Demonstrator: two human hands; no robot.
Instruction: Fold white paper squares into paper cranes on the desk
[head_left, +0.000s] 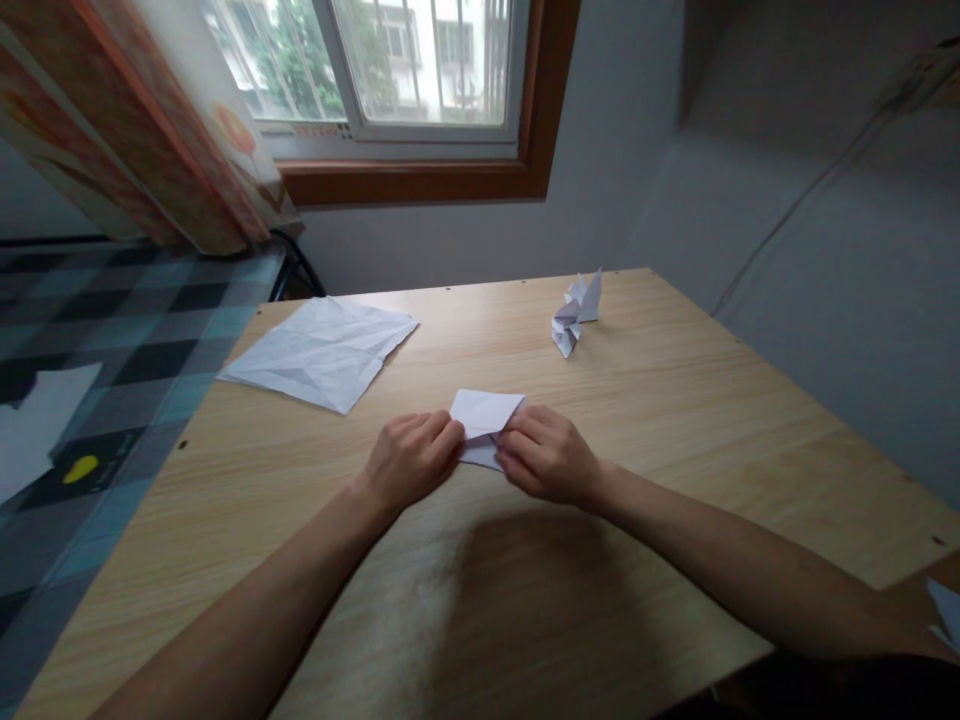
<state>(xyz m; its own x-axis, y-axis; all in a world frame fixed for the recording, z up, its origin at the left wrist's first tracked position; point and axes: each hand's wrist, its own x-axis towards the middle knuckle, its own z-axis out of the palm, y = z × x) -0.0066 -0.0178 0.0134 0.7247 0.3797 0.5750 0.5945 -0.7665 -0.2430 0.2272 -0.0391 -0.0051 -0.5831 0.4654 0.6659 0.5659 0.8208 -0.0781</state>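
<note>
Near the middle of the wooden table (322, 580), a small folded sheet of white paper (484, 410) sits between my two hands. My left hand (416, 450) has its fingers closed on the paper's left edge. On the right edge, my right hand (551, 452) grips the paper with curled fingers. One flap stands up at the far side, and a lower layer shows beneath it. The fingertips and the creases under them are hidden.
A creased, unfolded white sheet (322, 345) lies at the table's far left. Two folded paper figures (576, 312) stand at the far right. Beside the table, a checkered bed (157, 330) holds white paper pieces (45, 420). A window and curtain are beyond.
</note>
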